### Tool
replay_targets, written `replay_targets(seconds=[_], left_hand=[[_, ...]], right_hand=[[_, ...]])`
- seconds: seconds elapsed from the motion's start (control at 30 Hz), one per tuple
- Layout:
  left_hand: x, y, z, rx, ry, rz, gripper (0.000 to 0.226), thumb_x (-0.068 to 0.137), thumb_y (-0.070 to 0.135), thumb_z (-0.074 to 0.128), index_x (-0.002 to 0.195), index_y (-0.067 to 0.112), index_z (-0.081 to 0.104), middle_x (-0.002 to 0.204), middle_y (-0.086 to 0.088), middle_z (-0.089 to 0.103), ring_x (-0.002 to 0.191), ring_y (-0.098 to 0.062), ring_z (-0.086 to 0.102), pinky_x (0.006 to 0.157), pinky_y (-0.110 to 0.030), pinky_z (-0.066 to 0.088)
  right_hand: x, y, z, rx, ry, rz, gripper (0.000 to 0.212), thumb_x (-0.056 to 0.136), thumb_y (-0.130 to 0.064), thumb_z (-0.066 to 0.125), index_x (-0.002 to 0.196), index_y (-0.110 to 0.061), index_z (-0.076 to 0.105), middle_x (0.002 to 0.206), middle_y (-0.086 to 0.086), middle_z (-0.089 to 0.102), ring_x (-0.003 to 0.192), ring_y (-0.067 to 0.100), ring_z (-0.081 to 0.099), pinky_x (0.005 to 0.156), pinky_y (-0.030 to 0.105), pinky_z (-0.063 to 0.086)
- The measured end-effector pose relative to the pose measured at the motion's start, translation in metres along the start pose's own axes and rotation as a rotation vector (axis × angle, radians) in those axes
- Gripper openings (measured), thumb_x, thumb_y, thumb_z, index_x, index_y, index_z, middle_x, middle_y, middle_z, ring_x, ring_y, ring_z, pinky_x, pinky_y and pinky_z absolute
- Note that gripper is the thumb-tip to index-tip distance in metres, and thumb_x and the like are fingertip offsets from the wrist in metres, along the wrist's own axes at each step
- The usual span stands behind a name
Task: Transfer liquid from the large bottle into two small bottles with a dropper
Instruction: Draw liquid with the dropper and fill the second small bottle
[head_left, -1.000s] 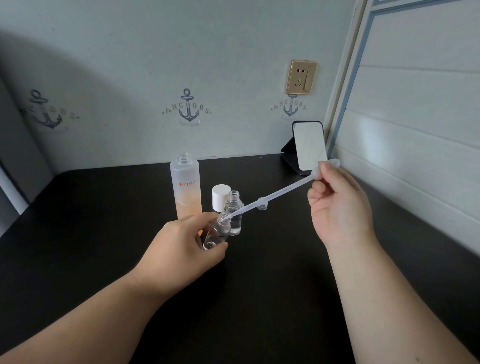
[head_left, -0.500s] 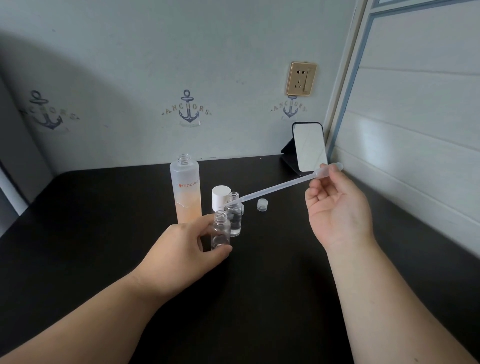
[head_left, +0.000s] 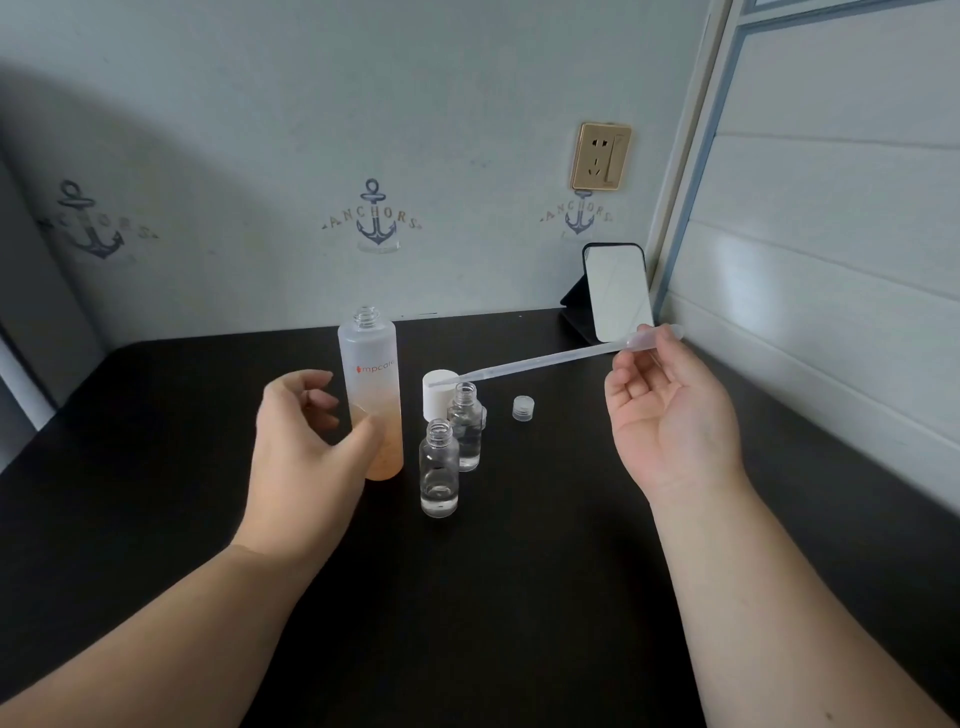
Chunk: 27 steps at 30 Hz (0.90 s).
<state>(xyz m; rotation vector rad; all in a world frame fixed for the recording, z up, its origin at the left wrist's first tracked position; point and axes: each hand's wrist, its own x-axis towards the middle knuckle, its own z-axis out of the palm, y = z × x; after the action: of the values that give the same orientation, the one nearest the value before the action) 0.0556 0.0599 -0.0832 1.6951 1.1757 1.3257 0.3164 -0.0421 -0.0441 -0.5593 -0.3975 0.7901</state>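
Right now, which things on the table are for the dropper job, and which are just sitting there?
For the job: large bottle, dropper, near small bottle, far small bottle, white cap, small clear cap.

Just sitting: mirror, wall socket.

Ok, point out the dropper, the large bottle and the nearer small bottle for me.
dropper (head_left: 545, 362), head view, middle of its stem.
large bottle (head_left: 370, 358), head view, frosted body by the label.
nearer small bottle (head_left: 439, 470), head view, middle of its clear body.

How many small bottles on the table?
2: the near small bottle stands right of the large bottle; the far small bottle stands just behind it, before the white cap. None look hidden.
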Motion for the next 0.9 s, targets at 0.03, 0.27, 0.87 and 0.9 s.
replay_targets(seconds=[0.03,0.27,0.87,0.9], left_hand=[[0.002,-0.002,0.002,0.000,-0.051,-0.019,0.064,0.079,0.032,0.078,0.133,0.035,0.042,0.109,0.019,0.053,0.101,-0.004,0.057,0.078,-0.023,0.048],[0.004,-0.008,0.011,0.181,-0.187,0.024,0.038,0.087,0.045,0.070,0.114,0.046,0.044,0.088,0.049,0.054,0.082,0.026,0.053,0.063,-0.013,0.039],[-0.003,0.006,0.005,0.183,-0.153,0.119,0.048,0.086,0.031,0.073,0.092,0.070,0.047,0.099,0.035,0.057,0.090,0.010,0.054,0.068,-0.027,0.048],[-0.002,0.005,0.005,0.188,-0.148,0.126,0.047,0.086,0.030,0.073,0.093,0.068,0.047,0.098,0.033,0.058,0.090,0.008,0.054,0.068,-0.027,0.048]], right_hand=[[0.000,0.000,0.000,-0.002,-0.006,0.002,0.024,0.094,-0.016,0.067,0.073,-0.011,0.076,0.079,0.000,0.071,0.068,0.013,0.066,0.065,0.022,0.054],[0.000,0.002,0.001,-0.037,-0.026,0.012,0.027,0.096,-0.016,0.066,0.072,-0.011,0.076,0.080,0.001,0.071,0.070,0.013,0.067,0.068,0.023,0.054],[0.000,0.002,0.003,-0.084,-0.034,-0.084,0.023,0.099,-0.017,0.062,0.081,-0.011,0.076,0.089,0.001,0.074,0.081,0.014,0.072,0.072,0.023,0.056],[0.000,0.002,0.004,-0.104,-0.038,-0.095,0.024,0.099,-0.017,0.062,0.081,-0.012,0.075,0.088,0.000,0.074,0.080,0.014,0.072,0.072,0.024,0.056]])
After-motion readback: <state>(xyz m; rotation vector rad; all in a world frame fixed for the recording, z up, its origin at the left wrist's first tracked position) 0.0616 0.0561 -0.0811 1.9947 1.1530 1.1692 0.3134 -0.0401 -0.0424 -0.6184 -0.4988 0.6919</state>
